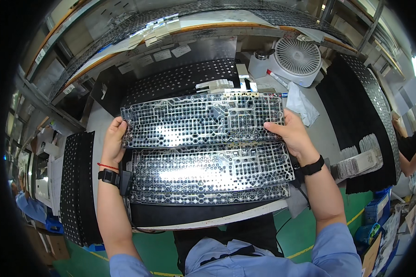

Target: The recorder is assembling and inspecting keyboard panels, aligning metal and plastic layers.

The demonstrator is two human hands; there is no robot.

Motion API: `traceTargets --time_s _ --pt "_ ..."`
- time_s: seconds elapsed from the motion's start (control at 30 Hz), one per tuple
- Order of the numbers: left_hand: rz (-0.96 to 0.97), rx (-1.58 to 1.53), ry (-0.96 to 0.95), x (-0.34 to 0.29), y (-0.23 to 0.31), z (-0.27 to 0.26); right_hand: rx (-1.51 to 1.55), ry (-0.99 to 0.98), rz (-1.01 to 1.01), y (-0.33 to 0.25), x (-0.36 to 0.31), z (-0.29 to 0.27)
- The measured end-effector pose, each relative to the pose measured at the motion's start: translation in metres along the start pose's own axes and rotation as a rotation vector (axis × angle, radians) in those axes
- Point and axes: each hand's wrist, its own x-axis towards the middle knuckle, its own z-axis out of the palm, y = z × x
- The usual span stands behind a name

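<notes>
Between my two hands I hold a thin, clear keyboard membrane sheet covered in printed traces and dots. My left hand is closed on its left end, thumb on top. At the right end my right hand grips it, thumb lying flat over the face. Just nearer to me lie more membrane sheets, overlapping on the bench, with light glaring off them. What lies directly under the held sheet is hidden.
Black dotted sheets stand in piles at the left and right. A white fan, a red-capped marker and a white cloth sit at the back right. Stacked pale strips lie right. Another person's arm shows far right.
</notes>
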Motion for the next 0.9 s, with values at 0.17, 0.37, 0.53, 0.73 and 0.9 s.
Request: traceTargets --time_s 0.17,0.37,0.53,0.73,0.9 --pt "0.024 0.003 0.027 0.001 0.0 -0.002 -0.048 0.02 0.029 0.002 0.002 -0.009" --pt "0.032 0.004 0.082 0.001 0.002 -0.01 -0.126 0.117 -0.03 -0.005 0.001 -0.031" --pt "0.034 -0.004 0.079 0.0 0.003 -0.014 -0.023 0.174 -0.121 -0.01 -0.001 -0.03" --pt "0.031 -0.013 0.069 0.005 0.0 -0.011 0.35 0.039 -0.44 -0.027 -0.01 -0.058" --pt "0.025 -0.014 0.092 -0.004 0.004 -0.014 1.128 -0.511 -0.756 -0.11 -0.082 -0.035"
